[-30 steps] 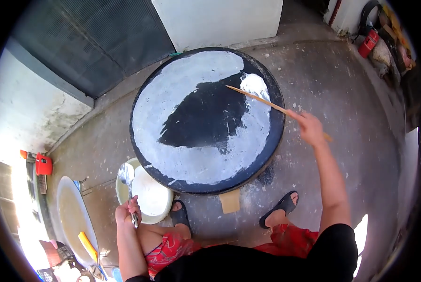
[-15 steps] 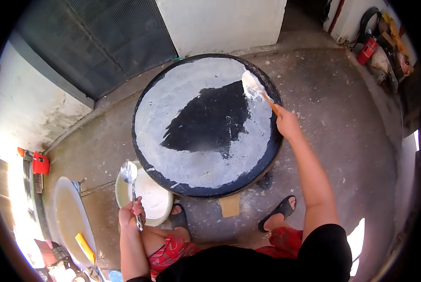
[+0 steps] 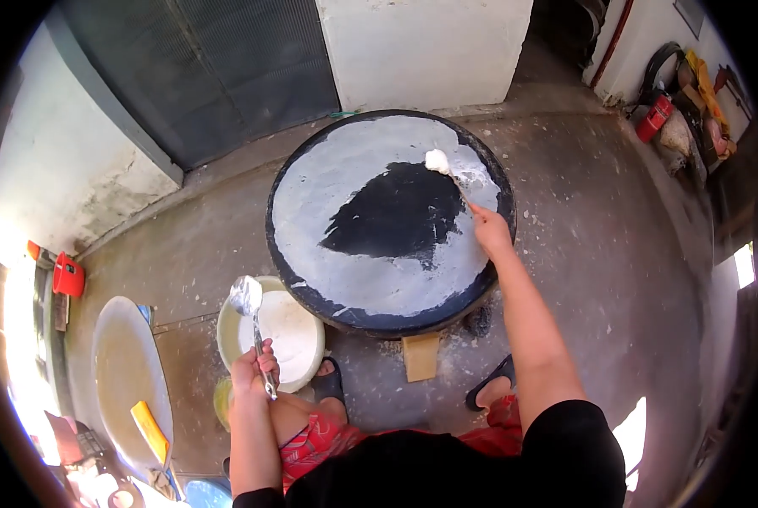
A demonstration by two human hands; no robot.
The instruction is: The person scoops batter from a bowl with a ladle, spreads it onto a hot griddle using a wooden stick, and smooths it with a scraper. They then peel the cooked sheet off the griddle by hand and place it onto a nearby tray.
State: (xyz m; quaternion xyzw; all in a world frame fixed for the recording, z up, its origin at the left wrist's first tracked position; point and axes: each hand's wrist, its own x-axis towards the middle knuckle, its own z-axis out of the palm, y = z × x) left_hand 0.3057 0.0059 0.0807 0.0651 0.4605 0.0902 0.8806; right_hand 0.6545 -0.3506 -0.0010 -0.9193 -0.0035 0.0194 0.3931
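Note:
My left hand point(image 3: 252, 370) is closed round the handle of a metal ladle point(image 3: 246, 296), its bowl smeared white. Just beyond the hand stands a pale basin point(image 3: 226, 330) holding thick white batter point(image 3: 287, 339). Across the broad round black griddle point(image 3: 387, 323) a white coat is spread in a ring, with a dark patch left bare in the middle. My right hand point(image 3: 491, 230) grips a wooden-handled spatula point(image 3: 460, 188). White paste covers the far end of that spatula, hiding its shape, at the upper right edge of the bare patch.
A large round pan-like disc point(image 3: 108, 381) with a yellow-handled tool point(image 3: 149, 430) leans at the left. A red bucket point(image 3: 68, 276) stands behind it. Piled by the right wall are a fire extinguisher point(image 3: 654, 118) and other items. A brown board point(image 3: 420, 357) sits below the griddle.
My right hand has drawn the spatula slightly inward, from the griddle's upper right rim to the edge of the bare patch. The ladle stays in my left hand. The view has shifted.

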